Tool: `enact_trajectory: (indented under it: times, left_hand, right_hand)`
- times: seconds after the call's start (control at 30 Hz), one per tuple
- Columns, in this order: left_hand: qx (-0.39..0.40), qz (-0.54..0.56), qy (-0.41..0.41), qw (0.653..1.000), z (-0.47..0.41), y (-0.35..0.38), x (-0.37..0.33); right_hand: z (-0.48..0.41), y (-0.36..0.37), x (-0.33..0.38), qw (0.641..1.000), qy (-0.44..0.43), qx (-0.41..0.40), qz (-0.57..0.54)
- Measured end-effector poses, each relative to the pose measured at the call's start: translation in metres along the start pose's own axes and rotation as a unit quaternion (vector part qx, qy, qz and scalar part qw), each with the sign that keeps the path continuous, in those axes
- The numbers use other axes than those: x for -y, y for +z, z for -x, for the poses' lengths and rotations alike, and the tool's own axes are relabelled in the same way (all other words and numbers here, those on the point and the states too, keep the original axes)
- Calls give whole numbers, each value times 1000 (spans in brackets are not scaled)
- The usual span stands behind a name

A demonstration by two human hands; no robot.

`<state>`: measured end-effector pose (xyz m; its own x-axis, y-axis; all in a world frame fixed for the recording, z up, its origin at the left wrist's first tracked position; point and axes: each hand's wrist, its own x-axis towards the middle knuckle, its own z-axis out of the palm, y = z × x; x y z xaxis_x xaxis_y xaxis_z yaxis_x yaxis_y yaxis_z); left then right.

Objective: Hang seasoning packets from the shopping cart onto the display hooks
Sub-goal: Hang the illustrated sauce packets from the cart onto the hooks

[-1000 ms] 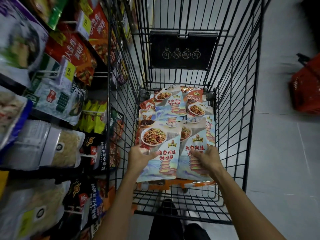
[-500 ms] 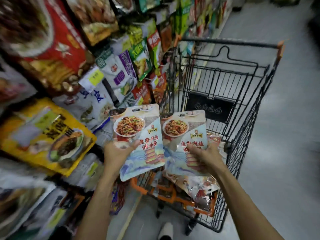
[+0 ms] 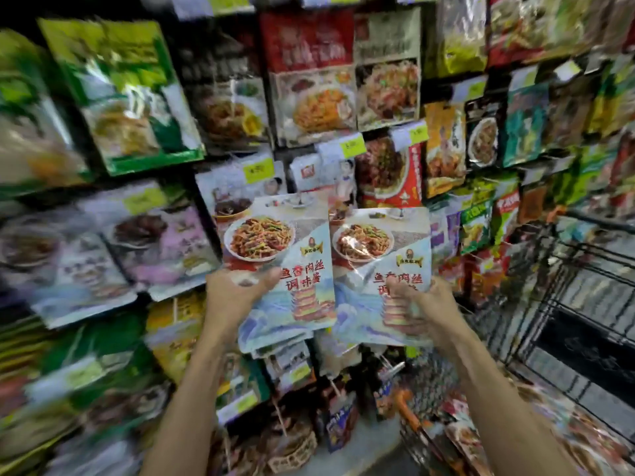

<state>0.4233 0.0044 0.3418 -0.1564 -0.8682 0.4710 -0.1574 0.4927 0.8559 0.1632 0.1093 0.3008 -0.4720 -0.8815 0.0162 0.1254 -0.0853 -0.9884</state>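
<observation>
Two hands: both raised in front of me, apart, each clamped on its own packet.
Left hand (image 3: 237,297): I pinch the left packet (image 3: 278,266) at its lower left edge, thumb across the front.
Right hand (image 3: 424,312): I grip the right packet (image 3: 379,269) at its lower right, fingers over the print.
Packets: upright, side by side, inner edges touching or overlapping.
Display (image 3: 309,108): hanging packets just behind them, yellow price tags (image 3: 258,170) above; blurred.
Shopping cart (image 3: 584,321): at my right.
</observation>
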Motion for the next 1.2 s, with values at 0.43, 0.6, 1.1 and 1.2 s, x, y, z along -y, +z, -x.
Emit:
enact_trajectory:
  times: [0.43,0.6,1.1,1.2]
  left_hand:
    - [-170,-78,-80,979,68,-270,20]
    - [-158,-96,-99,978,61,-314,41]
    - [-158,20,-176,971,-26,-322,69]
    - [-152,12,-183,971,-28,-319,73]
  right_hand:
    - [56,240,17,978,-17,209,-25]
    - [68,278,0,978,-20,207,-7]
    - [40,302,-1,982,-26,188,12]
    - [38,309,2,979,-22,201,0]
